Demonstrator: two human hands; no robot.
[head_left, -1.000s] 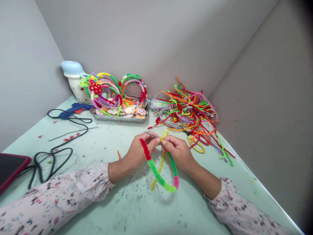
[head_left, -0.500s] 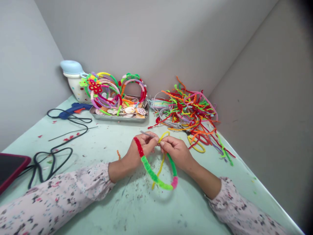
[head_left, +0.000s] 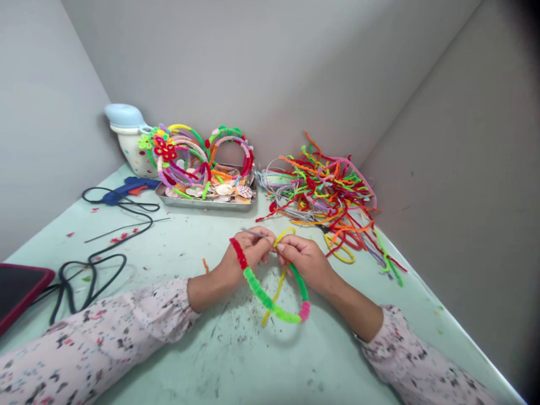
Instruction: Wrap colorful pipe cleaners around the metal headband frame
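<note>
Between my hands is a headband [head_left: 259,289] wrapped in red, green and pink pipe cleaner, its curve hanging toward me over the table. My left hand [head_left: 242,256] is closed on the bare grey end of the band, which pokes out past the fingers. With thumb and finger together, my right hand [head_left: 306,261] pinches a yellow pipe cleaner [head_left: 278,295] against the band. A loop of the yellow one rises above the fingertips, and its tail hangs down inside the curve. The exact pinch point is partly hidden by my fingers.
A metal tray [head_left: 206,206] of shells carries several finished headbands [head_left: 185,163]. Right of it lies a tangled heap of pipe cleaners [head_left: 324,185], with yellow-handled scissors [head_left: 340,250] in front. At left are a blue glue gun [head_left: 126,190], black cable [head_left: 90,264], white cup [head_left: 134,149] and red-edged tablet [head_left: 25,292].
Both hands stay in nearly the same place, still pinching. The yellow loop has shifted very slightly right, and the headband's lower curve has moved a little up and right.
</note>
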